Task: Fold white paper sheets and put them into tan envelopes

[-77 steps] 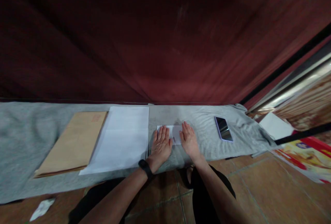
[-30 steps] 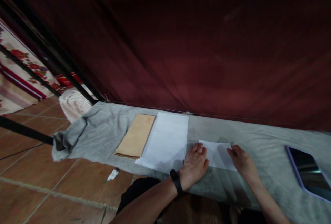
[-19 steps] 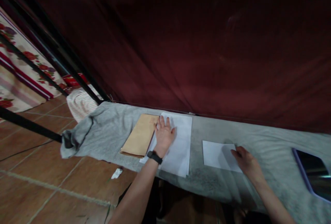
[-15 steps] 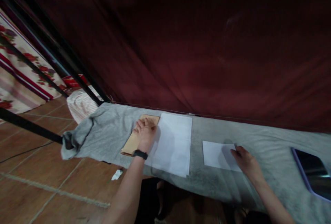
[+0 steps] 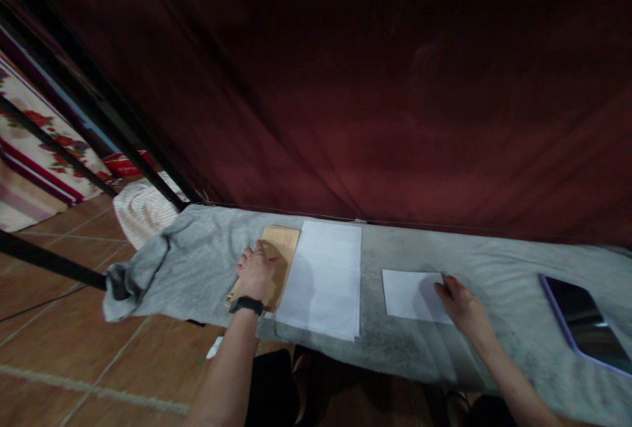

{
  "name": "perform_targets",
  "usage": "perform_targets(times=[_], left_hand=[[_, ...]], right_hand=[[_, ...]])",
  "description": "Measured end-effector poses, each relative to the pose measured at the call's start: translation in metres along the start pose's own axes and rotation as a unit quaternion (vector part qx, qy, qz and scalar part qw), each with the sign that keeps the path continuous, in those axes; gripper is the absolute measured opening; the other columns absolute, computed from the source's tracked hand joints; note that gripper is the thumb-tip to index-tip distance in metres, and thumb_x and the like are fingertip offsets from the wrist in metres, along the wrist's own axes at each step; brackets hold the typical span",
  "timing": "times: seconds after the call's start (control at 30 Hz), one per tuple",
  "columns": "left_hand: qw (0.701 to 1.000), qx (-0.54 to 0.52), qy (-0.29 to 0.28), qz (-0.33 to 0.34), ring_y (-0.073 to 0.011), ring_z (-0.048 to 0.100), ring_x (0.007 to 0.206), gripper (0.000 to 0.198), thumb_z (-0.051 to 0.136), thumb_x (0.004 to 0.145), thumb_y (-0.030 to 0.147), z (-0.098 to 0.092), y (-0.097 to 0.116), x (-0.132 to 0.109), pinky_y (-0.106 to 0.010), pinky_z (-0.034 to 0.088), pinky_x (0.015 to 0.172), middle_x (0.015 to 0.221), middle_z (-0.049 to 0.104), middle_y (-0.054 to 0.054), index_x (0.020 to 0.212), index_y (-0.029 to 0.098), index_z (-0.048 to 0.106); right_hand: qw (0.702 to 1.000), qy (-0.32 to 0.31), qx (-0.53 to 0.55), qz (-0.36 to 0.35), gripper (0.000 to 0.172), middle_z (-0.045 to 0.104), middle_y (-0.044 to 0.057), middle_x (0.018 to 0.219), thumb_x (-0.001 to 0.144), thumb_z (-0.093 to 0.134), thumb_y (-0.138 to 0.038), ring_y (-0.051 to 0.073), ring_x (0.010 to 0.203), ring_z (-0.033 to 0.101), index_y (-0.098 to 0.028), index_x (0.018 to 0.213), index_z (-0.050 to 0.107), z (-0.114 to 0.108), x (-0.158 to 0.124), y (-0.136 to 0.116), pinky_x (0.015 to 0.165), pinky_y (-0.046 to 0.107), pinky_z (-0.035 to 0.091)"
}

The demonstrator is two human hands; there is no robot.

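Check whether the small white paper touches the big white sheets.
Apart. The head view plainly shows a strip of grey cloth between the right edge of the big white sheets and the left edge of the small white paper.

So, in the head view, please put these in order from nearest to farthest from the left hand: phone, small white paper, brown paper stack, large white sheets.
From the left hand:
1. Brown paper stack: directly under it.
2. Large white sheets: just right of the stack.
3. Small white paper: farther right, beside the right hand.
4. Phone: far right.
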State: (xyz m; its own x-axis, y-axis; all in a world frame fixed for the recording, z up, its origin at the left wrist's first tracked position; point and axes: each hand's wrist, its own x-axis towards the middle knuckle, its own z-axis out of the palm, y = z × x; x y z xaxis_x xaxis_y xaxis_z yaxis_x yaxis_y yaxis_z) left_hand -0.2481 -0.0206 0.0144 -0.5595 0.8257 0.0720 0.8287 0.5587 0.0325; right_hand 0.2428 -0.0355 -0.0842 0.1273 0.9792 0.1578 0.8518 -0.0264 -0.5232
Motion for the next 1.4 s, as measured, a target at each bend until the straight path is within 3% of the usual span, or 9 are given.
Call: perform_targets(times=[0.13,0.27,0.43,0.8,1.13,1.27,1.4], left_hand=[[1.0,0.016,0.017,0.004,-0.0395,0.055,0.119,0.069,0.06,0.086,0.051,0.0,-0.001,0.001,-0.047,0.042,0.096,0.125,0.059,-0.024,0.14,0.011,0.047],[1.0,-0.005,-0.017,0.003,-0.0417,0.055,0.119,0.063,0.057,0.086,0.05,-0.001,-0.002,0.003,-0.05,0.044,0.094,0.124,0.061,-0.025,0.136,0.012,0.051],[0.998,-0.034,-0.039,-0.026,-0.041,0.054,0.123,0.073,0.061,0.079,0.058,0.0,-0.005,0.007,-0.049,0.044,0.096,0.128,0.058,-0.023,0.137,0.014,0.051],[0.999,-0.026,-0.03,-0.004,-0.0425,0.053,0.122,0.065,0.058,0.085,0.056,0.005,-0.007,0.006,-0.048,0.048,0.088,0.126,0.057,-0.028,0.129,0.008,0.054],[1.0,-0.001,0.013,-0.007,-0.0423,0.057,0.116,0.082,0.068,0.074,0.06,0.007,-0.009,0.011,-0.046,0.041,0.095,0.123,0.058,-0.027,0.135,0.008,0.05],[1.0,-0.001,0.019,-0.006,-0.0397,0.06,0.113,0.076,0.067,0.076,0.06,0.002,-0.011,0.012,-0.043,0.043,0.092,0.12,0.06,-0.024,0.131,0.01,0.053],[0.999,-0.047,0.012,0.008,-0.0357,0.064,0.106,0.052,0.065,0.081,0.05,-0.01,-0.018,0.015,-0.039,0.046,0.084,0.115,0.064,-0.021,0.118,0.013,0.06]], right_hand=[[1.0,-0.003,-0.013,-0.005,0.031,0.072,0.007,0.084,0.09,0.042,-0.041,0.024,0.075,0.071,-0.021,0.102,0.062,-0.001,0.0,-0.003,0.071,0.033,0.05],[1.0,0.004,-0.017,-0.008,0.03,0.074,0.009,0.089,0.09,0.044,-0.036,0.024,0.078,0.071,-0.019,0.105,0.064,-0.001,-0.001,-0.006,0.075,0.034,0.051],[0.999,0.008,-0.025,-0.027,0.031,0.074,0.011,0.094,0.091,0.044,-0.033,0.025,0.083,0.071,-0.018,0.108,0.064,0.003,-0.002,-0.002,0.077,0.034,0.052],[0.996,0.042,-0.039,-0.07,0.033,0.074,0.013,0.103,0.094,0.042,-0.034,0.026,0.088,0.073,-0.018,0.113,0.063,0.012,-0.003,0.009,0.08,0.036,0.054],[0.995,0.026,-0.071,-0.066,0.033,0.074,0.013,0.103,0.096,0.04,-0.034,0.026,0.089,0.073,-0.018,0.116,0.06,0.012,-0.002,0.01,0.081,0.036,0.055],[0.995,0.023,-0.073,-0.066,0.032,0.074,0.012,0.102,0.096,0.041,-0.032,0.026,0.089,0.074,-0.018,0.118,0.06,0.011,-0.002,0.01,0.081,0.036,0.055],[0.994,0.038,-0.073,-0.075,0.032,0.074,0.013,0.104,0.094,0.044,-0.032,0.026,0.09,0.073,-0.017,0.116,0.062,0.01,-0.003,0.008,0.08,0.035,0.055]])
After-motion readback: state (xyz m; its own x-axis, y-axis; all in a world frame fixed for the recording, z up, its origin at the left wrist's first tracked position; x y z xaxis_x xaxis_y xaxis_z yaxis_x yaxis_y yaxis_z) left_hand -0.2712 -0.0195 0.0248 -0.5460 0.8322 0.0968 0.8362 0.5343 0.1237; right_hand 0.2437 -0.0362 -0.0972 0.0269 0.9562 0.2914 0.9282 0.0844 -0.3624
